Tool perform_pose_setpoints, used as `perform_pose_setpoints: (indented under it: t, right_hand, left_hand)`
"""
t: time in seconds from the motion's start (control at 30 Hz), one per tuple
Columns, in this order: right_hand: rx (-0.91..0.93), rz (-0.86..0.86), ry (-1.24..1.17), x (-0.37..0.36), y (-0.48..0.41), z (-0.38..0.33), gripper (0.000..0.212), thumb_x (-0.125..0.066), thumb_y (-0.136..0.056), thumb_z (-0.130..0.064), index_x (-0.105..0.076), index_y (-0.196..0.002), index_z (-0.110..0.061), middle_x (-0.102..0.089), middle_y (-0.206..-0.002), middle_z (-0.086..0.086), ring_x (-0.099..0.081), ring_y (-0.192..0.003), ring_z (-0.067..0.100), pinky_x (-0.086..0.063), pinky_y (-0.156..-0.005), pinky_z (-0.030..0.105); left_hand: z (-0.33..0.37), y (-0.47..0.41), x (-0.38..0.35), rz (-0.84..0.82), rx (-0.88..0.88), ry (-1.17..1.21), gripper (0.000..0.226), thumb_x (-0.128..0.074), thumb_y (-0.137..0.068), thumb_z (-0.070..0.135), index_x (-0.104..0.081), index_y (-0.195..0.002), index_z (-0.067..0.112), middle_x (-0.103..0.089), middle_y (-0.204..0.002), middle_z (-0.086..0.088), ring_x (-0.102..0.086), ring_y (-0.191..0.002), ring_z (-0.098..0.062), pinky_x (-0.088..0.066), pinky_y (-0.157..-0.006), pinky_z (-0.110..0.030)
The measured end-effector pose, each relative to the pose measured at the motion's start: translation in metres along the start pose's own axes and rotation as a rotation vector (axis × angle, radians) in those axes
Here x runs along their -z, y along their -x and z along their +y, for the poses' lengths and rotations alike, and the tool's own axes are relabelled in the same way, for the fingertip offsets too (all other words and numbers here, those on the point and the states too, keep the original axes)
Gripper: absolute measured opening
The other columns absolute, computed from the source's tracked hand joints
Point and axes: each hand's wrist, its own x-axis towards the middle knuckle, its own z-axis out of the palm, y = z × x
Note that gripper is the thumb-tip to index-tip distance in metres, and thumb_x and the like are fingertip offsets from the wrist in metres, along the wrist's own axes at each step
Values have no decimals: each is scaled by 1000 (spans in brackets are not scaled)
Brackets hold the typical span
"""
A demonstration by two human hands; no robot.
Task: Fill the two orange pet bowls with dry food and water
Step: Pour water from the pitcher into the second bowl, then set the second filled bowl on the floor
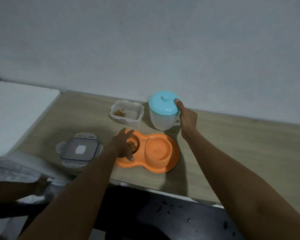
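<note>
An orange double pet bowl lies on the wooden table. Its left bowl holds brown dry food; its right bowl looks bare inside. My left hand hovers over the left bowl with fingers spread and relaxed, partly hiding it. Behind stands a white jug with a light blue lid. My right hand grips the jug's handle on its right side, thumb pressed on the lid's edge. A clear food container with a little dry food left sits to the jug's left.
The container's clear lid with a blue seal lies left of the bowls. A white board covers the far left. The wooden table ends at a wall behind, and a dark surface lies below its front edge.
</note>
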Motion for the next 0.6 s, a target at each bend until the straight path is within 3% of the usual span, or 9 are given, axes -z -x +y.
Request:
perform_pose_setpoints:
  t: [0.13, 0.23, 0.33, 0.4, 0.5, 0.6]
  right_hand:
    - [60, 140, 32, 4, 10, 15, 51, -71, -84, -61, -57, -91, -14, -61, -86, -2, -58, -74, 11, -49, -73, 32]
    - [-33, 252, 185, 20, 31, 47, 63, -59, -75, -77, -60, -106, -22, -67, -107, 1, -64, -97, 21, -53, -92, 45]
    - [-74, 214, 411, 34, 57, 82, 54, -61, -78, -66, -67, -108, -22, -71, -113, 7, -65, -106, 30, -52, -97, 49]
    - [-47, 187, 513, 37, 75, 103, 51, -59, -85, -57, -71, -113, -17, -71, -116, 10, -66, -103, 31, -54, -95, 48]
    - [-43, 169, 577, 34, 96, 119, 60, -47, -87, -63, -72, -116, -17, -67, -118, 12, -66, -98, 29, -54, -91, 44]
    - [-71, 184, 525, 23, 113, 114, 36, -53, -100, -43, -71, -104, -12, -68, -108, 13, -62, -92, 27, -47, -81, 37]
  left_hand:
    - [-4, 2, 0, 14, -25, 37, 130, -93, -54, 22, -12, -156, 29, 3, -164, -5, -11, -149, -35, -26, -115, -53]
    - [-15, 7, -6, 77, -67, 128, 129, -94, -53, 34, -15, -155, 29, -2, -164, -7, -12, -148, -34, -24, -116, -54]
    - [-24, 22, -10, 246, -52, 411, 100, -83, -68, 49, -33, -151, 24, -27, -158, -6, -29, -144, -29, -28, -114, -44]
    - [-31, 30, -9, 367, -32, 480, 67, -69, -76, 60, -56, -131, 23, -57, -135, -4, -53, -125, -28, -42, -103, -41]
    - [-33, 35, -6, 411, 85, 407, 44, -61, -86, 46, -65, -116, 15, -69, -114, -9, -63, -106, -32, -47, -87, -34]
    - [-36, 39, -3, 367, 85, 300, 29, -59, -85, 35, -73, -101, 14, -74, -98, -10, -66, -92, -33, -53, -82, -35]
